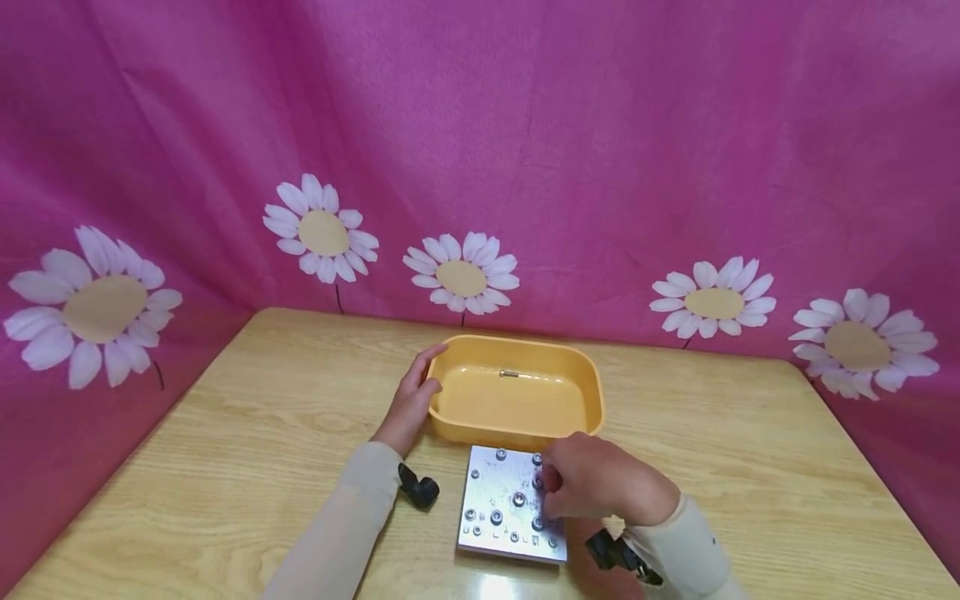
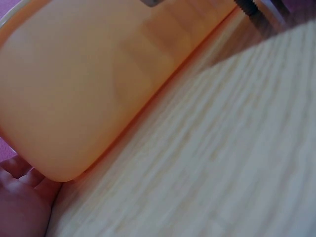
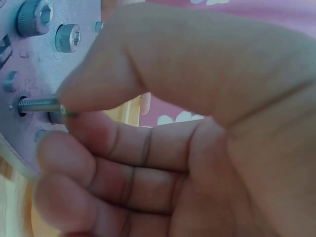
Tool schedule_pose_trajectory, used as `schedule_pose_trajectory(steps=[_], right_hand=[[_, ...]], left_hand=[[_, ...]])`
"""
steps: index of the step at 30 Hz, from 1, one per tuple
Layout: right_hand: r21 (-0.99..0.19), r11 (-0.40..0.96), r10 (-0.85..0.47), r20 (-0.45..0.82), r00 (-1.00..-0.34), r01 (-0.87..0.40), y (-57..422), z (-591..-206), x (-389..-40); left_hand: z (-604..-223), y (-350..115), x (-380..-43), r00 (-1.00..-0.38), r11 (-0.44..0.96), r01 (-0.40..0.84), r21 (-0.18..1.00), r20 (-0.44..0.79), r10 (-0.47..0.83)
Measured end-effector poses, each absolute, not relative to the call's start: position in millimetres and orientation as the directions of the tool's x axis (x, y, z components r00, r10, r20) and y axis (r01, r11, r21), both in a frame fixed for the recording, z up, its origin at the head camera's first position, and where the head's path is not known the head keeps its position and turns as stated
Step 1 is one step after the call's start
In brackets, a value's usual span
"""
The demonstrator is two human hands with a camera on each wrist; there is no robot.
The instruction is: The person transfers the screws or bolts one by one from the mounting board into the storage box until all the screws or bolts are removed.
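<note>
In the head view my left hand (image 1: 408, 406) grips the left end of a yellow plastic bin (image 1: 487, 410), thumb over the rim and fingers along the outside. One small bolt (image 1: 509, 374) lies inside, near the far wall. Just in front of the bin is a square metal plate (image 1: 497, 482), with several socket head screws standing in it. My right hand (image 1: 600, 479) is over the plate's right side. In the right wrist view its thumb and index finger pinch a socket screw (image 3: 39, 104) by the head, the threaded end at a hole in the plate; fingertips partly hide the head.
The wooden table (image 1: 750, 450) is backed by a pink curtain (image 1: 585, 167) with daisies. Black wrist mounts (image 1: 418, 487) are strapped on both sleeves. At the top of the left wrist view a dark threaded screw end (image 2: 246, 6) shows beside the bin.
</note>
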State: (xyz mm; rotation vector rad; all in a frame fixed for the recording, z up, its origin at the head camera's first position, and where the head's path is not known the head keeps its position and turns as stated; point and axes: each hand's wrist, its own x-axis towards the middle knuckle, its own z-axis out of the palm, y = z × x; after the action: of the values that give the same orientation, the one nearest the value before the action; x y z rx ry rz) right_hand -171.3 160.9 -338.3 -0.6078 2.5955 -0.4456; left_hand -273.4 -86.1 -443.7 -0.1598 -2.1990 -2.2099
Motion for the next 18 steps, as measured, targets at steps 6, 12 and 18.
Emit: schedule_pose_trajectory(steps=[6, 12, 18], right_hand=[[-0.41, 0.842, -0.491, -0.314, -0.812, -0.351, 161.3, -336.2, -172.2], [-0.432, 0.832, -0.492, -0.286, -0.823, -0.347, 161.8, -335.9, -173.5], [-0.449, 0.807, -0.517, -0.228, -0.825, -0.382, 163.5, -334.2, -174.3]], left_hand=[[-442.3, -87.6, -273.4, -0.993, -0.02, 0.087, 0.996, 0.089, 0.074], [-442.2, -85.6, -274.2, -0.995, -0.011, 0.087, 0.996, 0.087, 0.054], [-443.2, -85.1, -275.7, -0.992, -0.017, 0.114, 0.993, 0.115, 0.049]])
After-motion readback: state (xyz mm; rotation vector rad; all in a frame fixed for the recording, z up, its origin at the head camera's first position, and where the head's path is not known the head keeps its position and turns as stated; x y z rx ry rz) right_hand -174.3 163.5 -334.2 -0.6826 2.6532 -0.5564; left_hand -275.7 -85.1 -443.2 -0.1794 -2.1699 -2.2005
